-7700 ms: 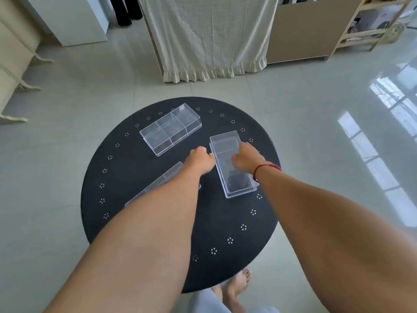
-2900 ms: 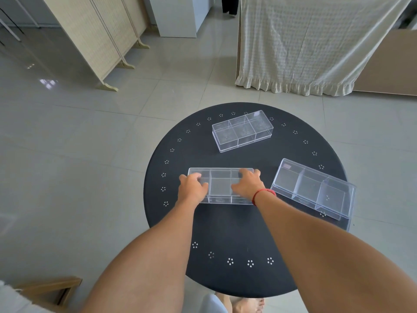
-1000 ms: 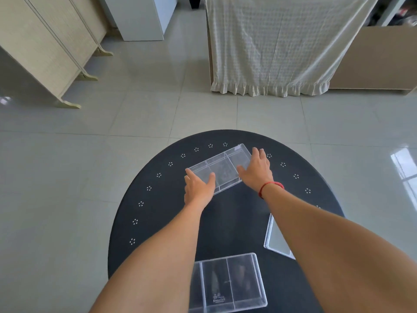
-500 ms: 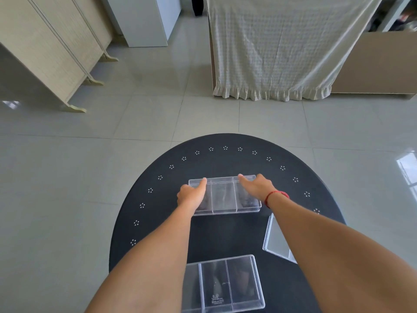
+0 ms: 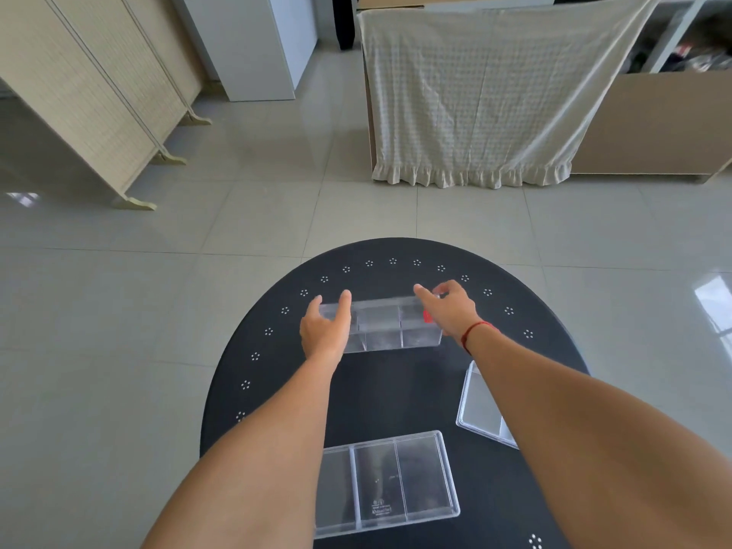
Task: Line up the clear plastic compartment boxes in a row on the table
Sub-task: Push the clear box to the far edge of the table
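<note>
At the near edge of the round black desk (image 5: 380, 394) one clear compartment box (image 5: 390, 483) lies flat, with a second (image 5: 477, 408) just beyond it toward the right edge, half hidden under the right forearm. Toward the far edge the third box (image 5: 386, 324) sits crosswise, the left hand (image 5: 325, 330) and right hand (image 5: 449, 311) at its two short ends with fingers (image 5: 344, 303) loosely curled on the walls. These look light, stiff and slick thin plastic, so gripping both ends and sliding seems safest.
</note>
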The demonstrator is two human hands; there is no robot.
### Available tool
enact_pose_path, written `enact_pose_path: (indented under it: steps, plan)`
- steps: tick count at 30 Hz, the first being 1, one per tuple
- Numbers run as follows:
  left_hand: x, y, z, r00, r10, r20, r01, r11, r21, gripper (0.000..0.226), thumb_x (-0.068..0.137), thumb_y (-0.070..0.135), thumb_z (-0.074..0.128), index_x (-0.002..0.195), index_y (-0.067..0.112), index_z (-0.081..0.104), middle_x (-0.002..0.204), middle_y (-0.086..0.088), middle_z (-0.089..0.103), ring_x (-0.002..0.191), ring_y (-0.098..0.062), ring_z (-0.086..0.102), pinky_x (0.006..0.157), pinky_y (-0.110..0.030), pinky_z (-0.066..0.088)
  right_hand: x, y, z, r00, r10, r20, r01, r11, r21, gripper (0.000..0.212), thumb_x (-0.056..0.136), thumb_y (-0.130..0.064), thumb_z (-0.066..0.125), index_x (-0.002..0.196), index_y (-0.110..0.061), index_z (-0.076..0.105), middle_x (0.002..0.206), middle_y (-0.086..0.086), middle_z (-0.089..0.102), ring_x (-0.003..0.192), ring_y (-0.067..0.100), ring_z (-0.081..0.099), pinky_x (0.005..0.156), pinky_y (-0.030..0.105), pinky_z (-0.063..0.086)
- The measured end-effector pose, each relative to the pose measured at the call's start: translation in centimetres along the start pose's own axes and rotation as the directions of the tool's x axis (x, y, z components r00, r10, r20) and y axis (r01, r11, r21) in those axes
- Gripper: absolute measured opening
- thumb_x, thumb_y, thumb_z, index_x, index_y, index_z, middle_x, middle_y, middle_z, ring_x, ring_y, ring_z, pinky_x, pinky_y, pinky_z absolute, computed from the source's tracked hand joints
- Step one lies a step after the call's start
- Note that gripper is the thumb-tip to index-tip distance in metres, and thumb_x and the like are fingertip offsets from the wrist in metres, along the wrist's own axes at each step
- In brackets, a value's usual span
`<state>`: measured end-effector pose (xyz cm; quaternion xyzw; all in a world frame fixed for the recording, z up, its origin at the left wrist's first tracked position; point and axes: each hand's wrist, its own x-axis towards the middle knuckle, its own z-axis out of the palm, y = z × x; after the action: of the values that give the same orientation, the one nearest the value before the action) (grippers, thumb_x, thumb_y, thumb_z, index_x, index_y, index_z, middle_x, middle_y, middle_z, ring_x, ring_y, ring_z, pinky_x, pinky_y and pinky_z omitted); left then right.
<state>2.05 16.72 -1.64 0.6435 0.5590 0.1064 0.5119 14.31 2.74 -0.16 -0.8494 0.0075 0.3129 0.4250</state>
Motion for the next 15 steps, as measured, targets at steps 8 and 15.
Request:
enact_pose_path:
  steps: [8,15]
  plan:
    - [-0.7,-1.8,-0.3,1.000,0.001,0.003,-0.002,0.978,0.209,0.035,0.089,0.033,0.061,0.120,0.017,0.061,0.130,-0.006,0.040,0.083,-0.023,0.053,0.071,-0.030,0.045,-1.3,1.4,0.1,0.996,-0.026,0.087,0.042,0.981,-0.188,0.022,0.089,-0.021,0.063,0.106,-0.007,0.060,0.116,0.013,0.061,0.090,0.020,0.053,0.081,0.028,0.045]
    - [-1.0,-2.9,0.2,0.988,0.025,0.149,-0.077,0.931,0.356,0.040,0.090,0.033,0.059,0.128,0.019,0.056,0.136,-0.005,0.034,0.101,-0.024,0.056,0.083,-0.033,0.048,-2.4,2.1,1.5,0.987,-0.019,0.162,0.070,0.946,-0.317,0.049,0.089,-0.013,0.053,0.137,-0.004,0.048,0.137,0.019,0.050,0.108,0.032,0.059,0.092,0.033,0.048]
